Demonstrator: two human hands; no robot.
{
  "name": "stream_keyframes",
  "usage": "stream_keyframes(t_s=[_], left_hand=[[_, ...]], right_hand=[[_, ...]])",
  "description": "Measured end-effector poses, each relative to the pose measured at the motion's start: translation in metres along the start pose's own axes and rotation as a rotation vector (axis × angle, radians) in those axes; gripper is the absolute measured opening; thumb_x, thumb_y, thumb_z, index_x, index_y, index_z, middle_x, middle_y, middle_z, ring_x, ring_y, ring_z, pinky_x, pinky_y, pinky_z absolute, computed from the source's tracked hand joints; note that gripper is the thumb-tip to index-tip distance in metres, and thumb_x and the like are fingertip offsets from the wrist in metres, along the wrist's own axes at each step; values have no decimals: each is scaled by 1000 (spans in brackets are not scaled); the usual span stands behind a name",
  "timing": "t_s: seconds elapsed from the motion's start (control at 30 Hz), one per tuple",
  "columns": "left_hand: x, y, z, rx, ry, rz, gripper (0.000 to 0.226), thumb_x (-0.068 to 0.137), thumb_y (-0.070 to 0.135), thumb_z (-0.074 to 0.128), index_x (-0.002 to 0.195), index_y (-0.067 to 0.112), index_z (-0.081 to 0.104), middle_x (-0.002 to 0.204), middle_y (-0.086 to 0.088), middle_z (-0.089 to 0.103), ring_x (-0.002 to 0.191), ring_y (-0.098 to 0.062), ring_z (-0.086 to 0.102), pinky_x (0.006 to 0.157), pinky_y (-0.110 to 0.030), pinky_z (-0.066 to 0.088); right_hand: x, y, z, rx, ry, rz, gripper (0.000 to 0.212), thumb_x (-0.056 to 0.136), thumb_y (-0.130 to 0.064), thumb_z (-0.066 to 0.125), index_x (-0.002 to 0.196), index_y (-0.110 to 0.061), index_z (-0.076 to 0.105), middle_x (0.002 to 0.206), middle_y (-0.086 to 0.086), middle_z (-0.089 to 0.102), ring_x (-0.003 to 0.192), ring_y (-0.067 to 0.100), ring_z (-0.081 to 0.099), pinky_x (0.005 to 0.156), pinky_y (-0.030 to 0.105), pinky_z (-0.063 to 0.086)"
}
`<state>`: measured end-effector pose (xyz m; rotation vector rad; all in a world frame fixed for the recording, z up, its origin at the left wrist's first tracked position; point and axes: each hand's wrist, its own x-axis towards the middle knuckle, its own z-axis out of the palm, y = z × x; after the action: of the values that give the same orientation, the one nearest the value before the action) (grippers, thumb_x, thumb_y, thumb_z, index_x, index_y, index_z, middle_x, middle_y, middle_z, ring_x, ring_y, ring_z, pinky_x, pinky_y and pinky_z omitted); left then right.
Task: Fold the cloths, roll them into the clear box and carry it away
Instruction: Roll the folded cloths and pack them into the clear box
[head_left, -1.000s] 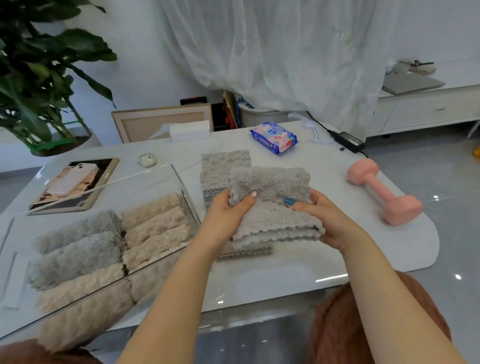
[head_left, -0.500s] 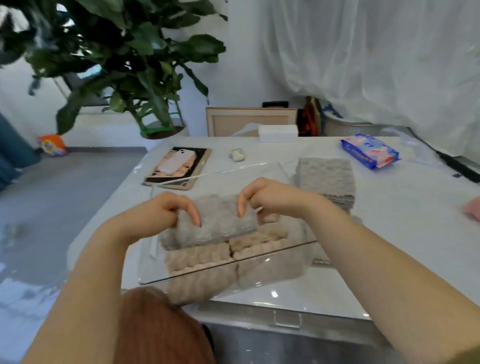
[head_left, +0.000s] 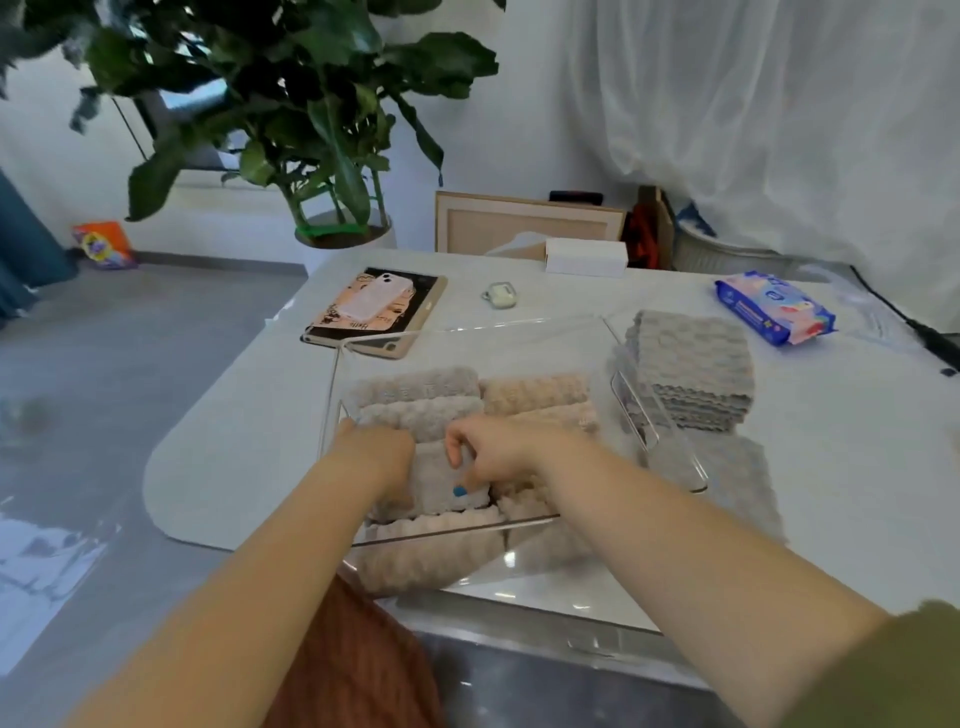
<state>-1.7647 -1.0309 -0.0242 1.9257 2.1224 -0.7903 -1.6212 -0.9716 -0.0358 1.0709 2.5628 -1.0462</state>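
inside the clear box, left hand and right hand both grip a rolled grey cloth, set among other rolls. a folded stack lies just beside the box.

a: where are the arms?
b: both bare forearms reach forward and down, drawing together (an olive sleeve edges the right one).
a: and the hands?
b: left hand knuckles up, fingers curled onto the rolled cloth. right hand is just beside it, fingers bent, its blue-nailed thumb on the same roll.
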Motion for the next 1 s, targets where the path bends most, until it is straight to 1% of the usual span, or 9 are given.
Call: stream_keyframes(t_s=[0.1, 0.23, 0.33, 0.43, 0.53, 0.63, 0.77, 0.87, 1.0], left_hand=[[5, 7, -1, 43, 75, -52, 31, 81, 21, 66, 111, 15, 58, 115, -4, 61, 107, -21, 59, 84, -31, 45], [-1, 11, -6, 195, 177, -25, 24, 83, 16, 59, 107, 18, 61, 113, -1, 63, 106, -20, 59, 86, -31, 42], [-16, 6, -14, 230, -51, 45, 31, 81, 19, 66, 111, 16, 59, 117, -3, 59, 109, -23, 56, 91, -37, 41], [-23, 3, -34, 135, -253, 43, 29, 83, 23, 67, 109, 12, 63, 112, -6, 64, 103, -23, 61, 86, -33, 49], [-22, 8, -58, 69, -118, 62, 18, 80, 30, 70, 79, 15, 62, 85, -2, 65, 87, -23, 63, 83, -34, 53], [-21, 25, -74, 10, 74, 107, 30, 83, 34, 66, 63, 19, 50, 70, 0, 57, 77, -23, 60, 78, -34, 53], [-20, 65, -85, -71, 283, 158, 15, 91, 23, 51, 88, 17, 64, 91, -3, 64, 84, -24, 60, 68, -31, 48], [-15, 119, -99, -226, 465, 224, 26, 89, 9, 44, 101, 18, 65, 105, -6, 63, 93, -27, 59, 78, -37, 51], [-11, 189, -114, -487, 559, 387, 30, 89, 4, 42, 105, 11, 66, 111, -9, 63, 102, -28, 58, 86, -37, 49]], right_hand=[[11, -2, 7, -201, 72, -37, 25, 76, -5, 65, 84, -15, 44, 80, 1, 44, 69, 19, 45, 54, 30, 35], [10, -1, 3, -305, 70, -72, 30, 75, -13, 71, 66, -15, 43, 68, 4, 47, 64, 22, 47, 53, 29, 37], [-4, 0, -9, -39, -165, 12, 22, 78, -18, 74, 66, -15, 56, 72, 2, 56, 69, 21, 51, 63, 33, 45], [-22, -4, -20, 49, -245, 53, 4, 86, -19, 66, 88, -17, 68, 89, -7, 61, 86, 15, 57, 83, 36, 52], [-44, -7, -43, 66, -139, 79, 12, 91, -16, 59, 101, -17, 66, 101, -5, 61, 100, 15, 60, 86, 31, 52], [-84, 3, -71, 120, -25, 102, 13, 88, -8, 57, 82, -16, 65, 85, -7, 64, 87, 13, 63, 78, 26, 52], [-149, 28, -104, 225, 202, 177, 14, 88, -14, 61, 76, -13, 68, 76, 0, 69, 73, 12, 65, 70, 24, 52], [-195, 64, -120, 271, 363, 308, 11, 86, -12, 61, 76, -10, 67, 70, 3, 66, 65, 15, 60, 62, 24, 51], [-249, 130, -113, 328, 377, 501, 11, 88, -9, 58, 80, -6, 65, 69, 6, 65, 63, 17, 60, 63, 26, 52]])
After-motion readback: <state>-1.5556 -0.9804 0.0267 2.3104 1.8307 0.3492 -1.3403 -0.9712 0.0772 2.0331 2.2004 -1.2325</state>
